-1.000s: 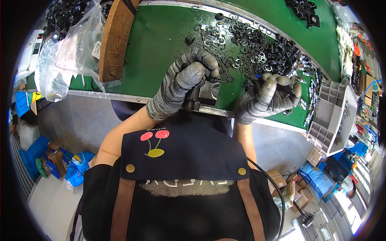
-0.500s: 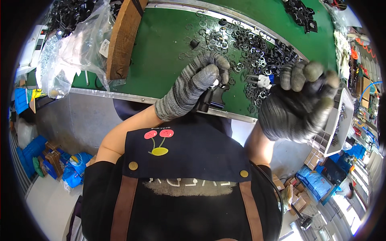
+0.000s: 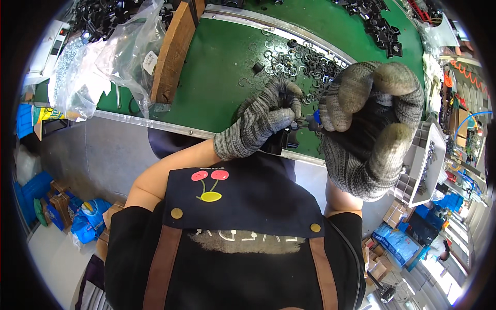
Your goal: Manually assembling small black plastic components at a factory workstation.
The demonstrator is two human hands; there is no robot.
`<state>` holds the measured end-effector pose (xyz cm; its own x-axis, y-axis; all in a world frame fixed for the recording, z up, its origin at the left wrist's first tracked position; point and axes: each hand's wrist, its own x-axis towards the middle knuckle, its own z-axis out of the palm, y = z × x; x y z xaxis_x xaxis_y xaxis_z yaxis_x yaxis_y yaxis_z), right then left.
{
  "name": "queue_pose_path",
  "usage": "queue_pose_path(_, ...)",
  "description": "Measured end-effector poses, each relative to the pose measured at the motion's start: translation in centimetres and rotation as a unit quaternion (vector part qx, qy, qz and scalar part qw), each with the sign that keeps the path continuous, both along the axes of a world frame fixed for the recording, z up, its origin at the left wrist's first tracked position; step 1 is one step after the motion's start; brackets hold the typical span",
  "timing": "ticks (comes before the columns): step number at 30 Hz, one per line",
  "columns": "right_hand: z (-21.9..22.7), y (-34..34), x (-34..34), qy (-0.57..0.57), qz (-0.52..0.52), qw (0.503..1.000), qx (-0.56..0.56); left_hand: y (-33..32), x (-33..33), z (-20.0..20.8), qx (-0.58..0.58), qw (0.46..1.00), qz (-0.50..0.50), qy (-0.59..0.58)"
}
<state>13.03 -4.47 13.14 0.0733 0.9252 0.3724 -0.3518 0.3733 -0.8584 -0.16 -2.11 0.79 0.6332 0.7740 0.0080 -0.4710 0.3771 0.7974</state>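
My left hand (image 3: 261, 116), in a grey striped knit glove, is closed on a black plastic part (image 3: 277, 143) near the green table's front edge. Its fingertips pinch the part's upper end, where a bit of metal shows. Much of the part is behind the hand. My right hand (image 3: 372, 132), gloved too, is turned palm up with fingers curled round a blue-and-metal pronged tool (image 3: 316, 118). The tool's tip points left and meets the part by my left fingertips; the palm hides its rest. Beyond the hands, loose C-shaped retaining rings (image 3: 281, 54) are scattered.
A wooden board (image 3: 175, 51) stands left on the green table (image 3: 206, 77). Beside it are a clear plastic bag (image 3: 126, 57) and a heap of black parts (image 3: 98, 20). More black parts (image 3: 382, 31) lie at the far right. A white crate (image 3: 421, 165) stands near my right hand.
My right hand has turned more upward and brought the tool left, up to the part. My left hand has shifted slightly right and stays closed on the part. The view has shifted a little.
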Motion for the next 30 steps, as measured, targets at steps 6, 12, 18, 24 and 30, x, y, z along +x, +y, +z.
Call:
queue_pose_path(6, -0.1, -0.5, 0.1, -0.013, 0.018, 1.000, -0.007, 0.1, -0.1, -0.1, 0.004, 1.000, -0.011, 0.000)
queue_pose_path(12, -0.1, -0.4, -0.2, -0.034, 0.026, 0.999, -0.004, 0.2, -0.3, 0.5, 0.029, 0.999, -0.005, 0.021)
queue_pose_path(18, 0.0, -0.9, -1.5, -0.022, -0.066, 0.996, -0.063, 0.0, -0.2, 0.0, 0.018, 1.000, -0.001, 0.018)
queue_pose_path(24, -1.7, 0.9, -0.6, -0.024, -0.044, 0.997, -0.056, 0.6, -0.1, 0.4, -0.021, 0.999, 0.002, -0.035)
queue_pose_path(30, -2.9, 1.7, -1.2, -0.034, -0.040, 0.998, -0.035, -0.1, -0.2, 0.3, -0.019, 0.998, 0.041, 0.033)
